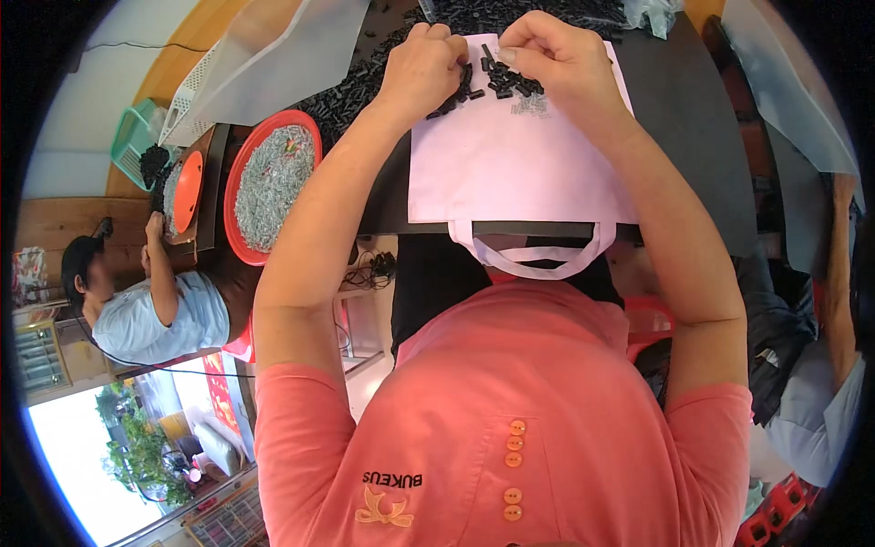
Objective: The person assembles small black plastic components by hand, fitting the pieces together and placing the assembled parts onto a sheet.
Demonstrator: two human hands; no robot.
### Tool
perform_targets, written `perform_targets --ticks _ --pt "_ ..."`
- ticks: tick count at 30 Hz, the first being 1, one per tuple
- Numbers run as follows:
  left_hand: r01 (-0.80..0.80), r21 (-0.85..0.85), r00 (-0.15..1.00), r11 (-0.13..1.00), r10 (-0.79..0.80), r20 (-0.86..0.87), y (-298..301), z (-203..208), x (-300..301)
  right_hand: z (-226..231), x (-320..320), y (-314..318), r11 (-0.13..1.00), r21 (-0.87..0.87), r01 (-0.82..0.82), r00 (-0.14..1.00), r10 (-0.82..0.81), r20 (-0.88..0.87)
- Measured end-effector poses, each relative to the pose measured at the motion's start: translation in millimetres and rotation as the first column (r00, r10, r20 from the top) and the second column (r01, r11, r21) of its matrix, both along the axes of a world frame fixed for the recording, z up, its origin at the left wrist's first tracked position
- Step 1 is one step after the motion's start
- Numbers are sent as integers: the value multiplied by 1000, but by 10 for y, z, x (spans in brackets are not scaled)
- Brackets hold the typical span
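Over the far half of the pale pink tote bag (519, 173), the left hand (417, 69) with fingers curled and right hand (567, 71) with fingertips pinched, contents unclear, are resting beside loose black tubular pieces (503, 83), most seemingly awaiting work.

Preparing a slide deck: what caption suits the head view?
Left hand and right hand near small black parts on a pale tote bag.
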State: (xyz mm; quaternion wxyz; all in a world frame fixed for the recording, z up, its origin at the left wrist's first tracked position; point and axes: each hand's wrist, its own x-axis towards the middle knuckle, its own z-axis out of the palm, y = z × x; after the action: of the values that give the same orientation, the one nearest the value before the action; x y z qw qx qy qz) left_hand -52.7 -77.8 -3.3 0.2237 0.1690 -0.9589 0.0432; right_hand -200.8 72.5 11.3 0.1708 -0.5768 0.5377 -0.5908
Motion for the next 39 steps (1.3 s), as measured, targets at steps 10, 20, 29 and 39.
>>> perform_targets --ticks 10,20,29,39 --pt "-38 6 999 999 38 -10 130 41 32 18 11 21 999 20 40 998 -39 -53" --pt "-64 30 998 997 64 8 171 42 -78 -40 -22 -38 999 -10 33 998 -33 -48" --pt "-79 137 972 987 107 -211 281 -6 143 -57 -7 -56 992 45 118 983 -110 -148" --pt "-187 154 967 970 154 201 306 200 -80 -128 -48 -92 991 37 130 984 -124 -126"
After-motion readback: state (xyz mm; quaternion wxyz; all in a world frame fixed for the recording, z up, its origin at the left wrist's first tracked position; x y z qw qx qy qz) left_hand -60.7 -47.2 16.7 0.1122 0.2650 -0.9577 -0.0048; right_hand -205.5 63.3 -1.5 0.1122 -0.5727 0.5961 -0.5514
